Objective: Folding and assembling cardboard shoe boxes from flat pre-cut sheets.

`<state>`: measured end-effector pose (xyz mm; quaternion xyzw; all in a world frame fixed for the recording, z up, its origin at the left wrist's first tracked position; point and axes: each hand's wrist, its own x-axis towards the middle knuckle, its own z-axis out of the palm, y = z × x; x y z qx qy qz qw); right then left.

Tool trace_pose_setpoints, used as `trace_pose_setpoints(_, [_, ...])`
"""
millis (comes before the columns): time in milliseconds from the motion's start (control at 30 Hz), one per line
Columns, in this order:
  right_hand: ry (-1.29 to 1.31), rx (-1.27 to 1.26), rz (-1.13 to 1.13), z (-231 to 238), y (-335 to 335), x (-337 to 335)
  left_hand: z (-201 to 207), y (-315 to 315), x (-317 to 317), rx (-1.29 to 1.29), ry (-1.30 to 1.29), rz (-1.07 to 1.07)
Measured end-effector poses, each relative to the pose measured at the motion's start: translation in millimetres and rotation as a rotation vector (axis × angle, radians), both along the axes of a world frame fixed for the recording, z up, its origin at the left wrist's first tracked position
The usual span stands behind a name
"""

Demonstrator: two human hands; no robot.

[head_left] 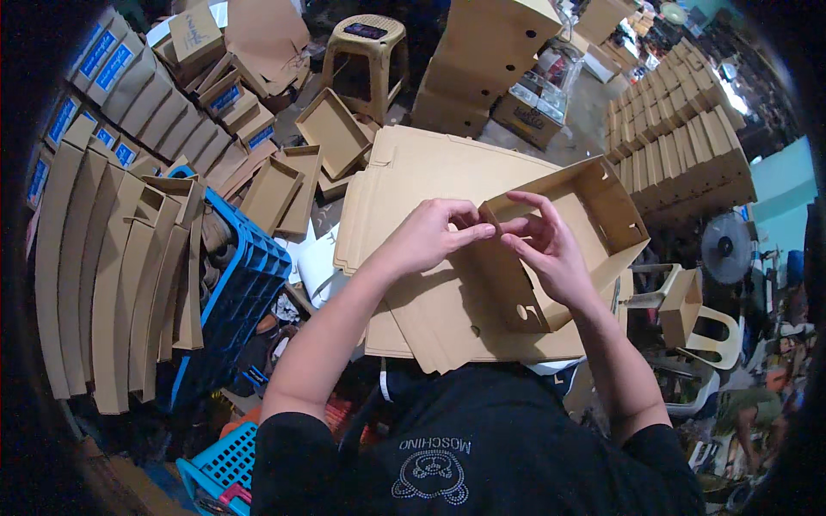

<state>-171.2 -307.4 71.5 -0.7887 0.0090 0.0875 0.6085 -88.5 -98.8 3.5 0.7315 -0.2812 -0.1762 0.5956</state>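
Note:
A brown cardboard box (602, 206) with its top side open stands tilted over a stack of flat cardboard sheets (413, 185) in front of me. At the box's left corner, my left hand (440, 230) pinches the upper edge between thumb and fingers. My right hand (544, 239) reaches over the same wall, its fingers bent round the edge close to the left fingertips. Small notches show along the box's far rim, and a round hole is in the wall nearest me. The exact fold under my fingertips is hidden.
Left of me, long cardboard trays (107, 275) stand beside a blue plastic crate (232, 267). Beyond lie shallow cardboard trays (334, 133) and a plastic stool (368, 64) with a phone on it. Stacked boxes (684, 155) rise at the right, near a fan (725, 247) and a pale chair (714, 337).

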Motion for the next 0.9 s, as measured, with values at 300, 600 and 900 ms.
trace_pose_setpoints(300, [-0.167,-0.198,-0.005,1,1,3,0,41,19,-0.042,0.145,0.161])
trace_pose_setpoints(600, [-0.404,-0.782,0.277,56,-45,-32,14,120,21,0.444,0.015,0.52])
trace_pose_setpoints(900, [-0.584,-1.151,0.318,15,-124,-75,24,67,-6,0.604,-0.161,0.115])
